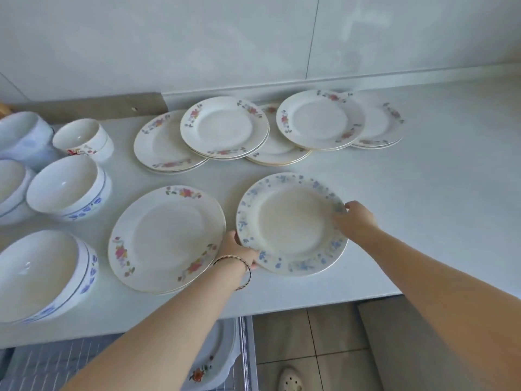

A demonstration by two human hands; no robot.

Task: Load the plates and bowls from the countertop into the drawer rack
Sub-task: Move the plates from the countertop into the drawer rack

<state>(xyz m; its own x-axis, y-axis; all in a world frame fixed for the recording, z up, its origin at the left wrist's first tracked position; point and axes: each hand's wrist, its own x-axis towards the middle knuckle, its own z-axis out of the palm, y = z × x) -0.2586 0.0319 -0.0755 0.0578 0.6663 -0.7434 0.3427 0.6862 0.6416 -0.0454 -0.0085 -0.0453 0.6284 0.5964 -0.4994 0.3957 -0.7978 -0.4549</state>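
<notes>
A blue-flowered plate (290, 222) lies near the front of the white countertop (439, 193). My left hand (239, 251) grips its near-left rim and my right hand (355, 218) grips its right rim. To its left lies a large pink-flowered plate (166, 238) on another plate. Several smaller pink-flowered plates (225, 127) overlap in stacks along the back. White bowls with blue patterns (66, 187) stand at the left. Below the counter edge, the open drawer rack (245, 354) holds a plate (214, 359), partly hidden by my left arm.
A small bowl with a red flower (81, 138) stands at the back left beside a pale blue-white container (24, 139). A big bowl (42, 275) sits at the front left edge. Tiled floor and my shoe (290, 380) show below right.
</notes>
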